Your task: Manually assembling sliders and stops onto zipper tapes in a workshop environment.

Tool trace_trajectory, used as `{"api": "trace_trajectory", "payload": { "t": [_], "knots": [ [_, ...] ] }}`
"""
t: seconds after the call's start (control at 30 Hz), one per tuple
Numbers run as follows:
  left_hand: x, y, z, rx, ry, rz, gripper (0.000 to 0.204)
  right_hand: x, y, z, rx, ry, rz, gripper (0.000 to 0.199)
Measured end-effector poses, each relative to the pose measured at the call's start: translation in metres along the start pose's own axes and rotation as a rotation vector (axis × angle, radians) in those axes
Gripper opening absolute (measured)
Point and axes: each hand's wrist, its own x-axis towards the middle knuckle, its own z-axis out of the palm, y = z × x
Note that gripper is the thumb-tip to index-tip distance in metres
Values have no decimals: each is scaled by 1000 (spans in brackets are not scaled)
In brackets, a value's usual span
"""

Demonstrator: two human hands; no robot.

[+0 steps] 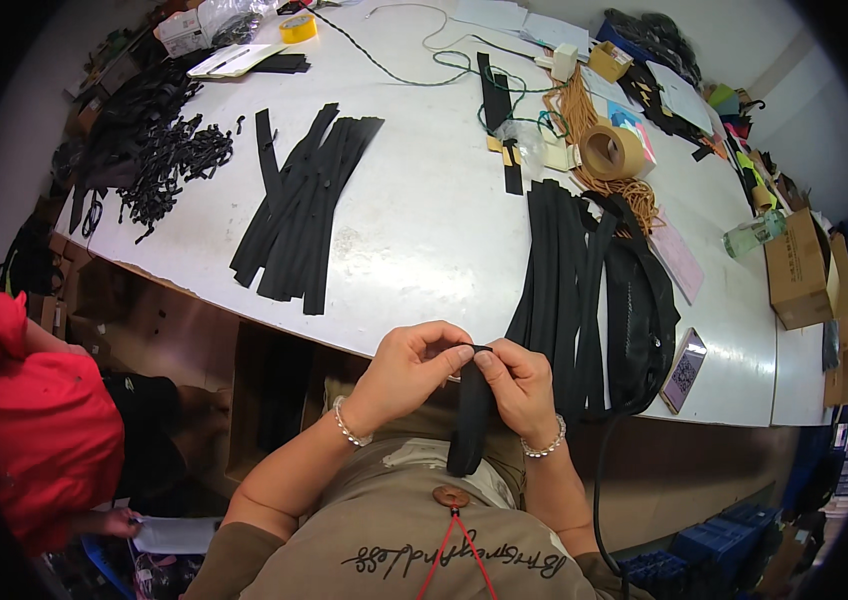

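Just off the table's front edge, both hands pinch the top end of a black fabric strip (470, 420) that looks like zipper tape. My left hand (410, 372) and my right hand (519, 385) meet thumb to thumb at that end. Below them the strip hangs in front of my shirt, its lower part curling. A fan of similar black strips (299, 215) lies on the table beyond my left hand. Closer to my right hand, a second bunch of strips (552, 270) reaches to the front edge, beside a black bag (640, 310).
Small black pieces (179, 160) are heaped at the far left of the white table (434, 190). To the right lie a phone (684, 370), a brown tape roll (612, 152), tangled cords, a bottle (754, 233) and a cardboard box (801, 268). A person in red (34, 420) is at left.
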Motion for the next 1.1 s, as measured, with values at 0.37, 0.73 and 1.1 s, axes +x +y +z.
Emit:
{"api": "trace_trajectory", "payload": {
  "t": [0.37, 0.73, 1.1],
  "knots": [
    [-2, -1, 0, -153, -21, -124, 16, -3, -1, 3, 216, -27, 43, 23],
    [8, -29, 19, -475, 37, -79, 12, 0, 16, 39, 470, 362, 24, 23],
    [8, -32, 31, -781, 36, -221, 13, 0, 26, 50, 86, 701, -218, 26]
  ]
}}
